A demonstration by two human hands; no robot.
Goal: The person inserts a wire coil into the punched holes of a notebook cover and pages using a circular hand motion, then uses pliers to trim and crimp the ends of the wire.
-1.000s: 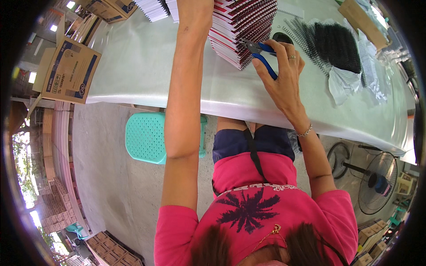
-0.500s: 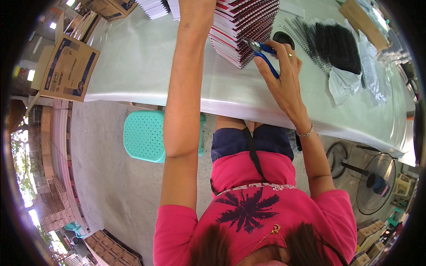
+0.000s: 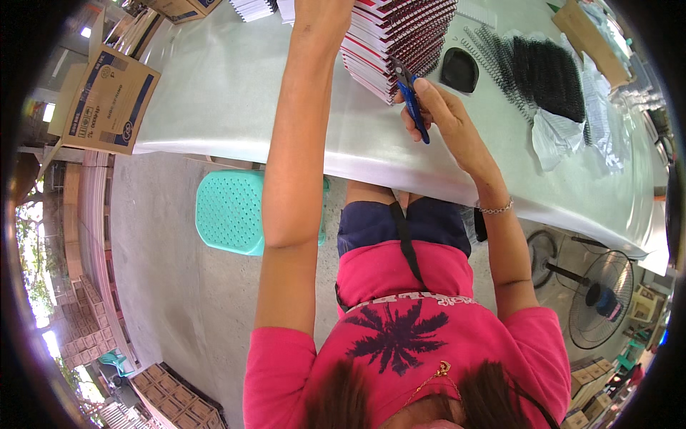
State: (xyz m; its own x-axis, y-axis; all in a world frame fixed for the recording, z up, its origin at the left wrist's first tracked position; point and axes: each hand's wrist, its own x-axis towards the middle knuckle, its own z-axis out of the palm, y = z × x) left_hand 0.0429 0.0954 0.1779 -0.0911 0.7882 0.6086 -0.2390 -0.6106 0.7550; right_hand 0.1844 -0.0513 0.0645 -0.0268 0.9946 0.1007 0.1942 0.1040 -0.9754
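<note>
My right hand point(image 3: 449, 118) is closed around blue-handled cutting pliers point(image 3: 414, 111). The handles are pressed together. Their dark jaws touch or nearly touch the spiral edge of a stack of coil-bound notebooks point(image 3: 366, 61) with white pages and dark red covers. The notebooks lie fanned on top of one another at the table's far side. Past the stack's left edge reaches my left arm, and only the wrist side of my left hand point(image 3: 325, 8) shows at the top edge. Its fingers are out of the picture.
On the white-covered table point(image 3: 221, 93), a black shallow dish point(image 3: 459, 70) sits right of the notebooks. Beyond it lie black plastic coils point(image 3: 549, 79) and crumpled white wrapping point(image 3: 559, 136). A cardboard box point(image 3: 107, 100) stands at left, a turquoise stool point(image 3: 230, 212) below, a fan point(image 3: 600, 297) at right.
The pliers' handles have gone from spread to squeezed together. My right hand has turned and shifted slightly left, uncovering the black dish. My left arm has barely moved.
</note>
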